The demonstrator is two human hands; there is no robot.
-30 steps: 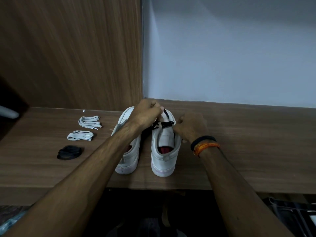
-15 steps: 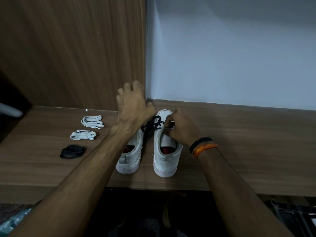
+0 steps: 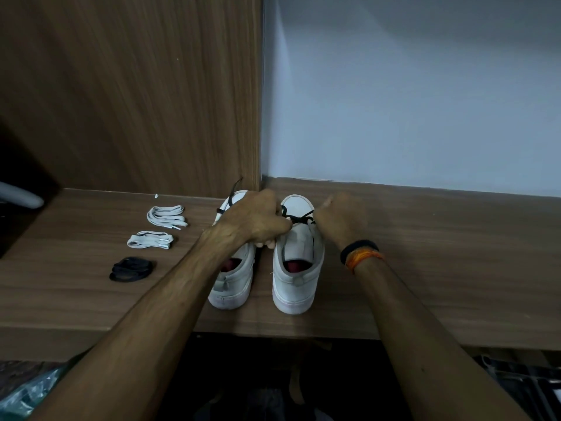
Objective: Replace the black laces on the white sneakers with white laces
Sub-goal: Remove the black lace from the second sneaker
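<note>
Two white sneakers stand side by side on the wooden shelf, heels toward me: the left sneaker (image 3: 233,281) and the right sneaker (image 3: 299,268). A black lace (image 3: 299,219) still crosses the right sneaker near its toe. My left hand (image 3: 258,221) is curled over the gap between the shoes and grips one end of that lace, whose loose tail trails up past the left shoe. My right hand (image 3: 341,218), blurred, pinches the lace at the shoe's right side. Two bundled white laces (image 3: 167,214) (image 3: 151,240) and a coiled black lace (image 3: 132,268) lie to the left.
The wooden shelf (image 3: 440,268) ends in a front edge just below the shoe heels. A wood panel (image 3: 136,101) and a pale wall (image 3: 409,101) meet in a corner right behind the shoes. A tiny white scrap (image 3: 156,196) lies near the panel.
My left hand, raised and spread half a second ago, has come back down and closed on the lace. My right hand has shifted to the shoe's right side. More lace has come loose.
</note>
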